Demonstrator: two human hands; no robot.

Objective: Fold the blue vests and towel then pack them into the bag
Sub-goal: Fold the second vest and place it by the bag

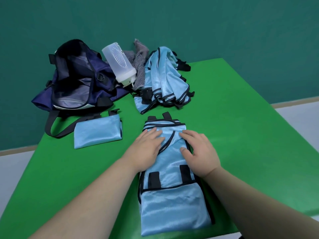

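Length of the shiny light-blue, dark-trimmed vest [172,206] ran straight away from us on the green worktop [241,121]. Our left hand [148,150] and right hand [199,151] pressed flat on its far half, slightly apart, gripping nothing; its near end lay behind both, equally close.

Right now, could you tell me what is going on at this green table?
A person presses the left hand and right hand flat on a shiny, dark-trimmed light-blue vest, partly folded on the green table. One folded light-blue vest lies to its left, near the open navy bag. Behind, a heap of unfolded blue vests, a grey striped towel and a translucent plastic bottle lie unpacked.
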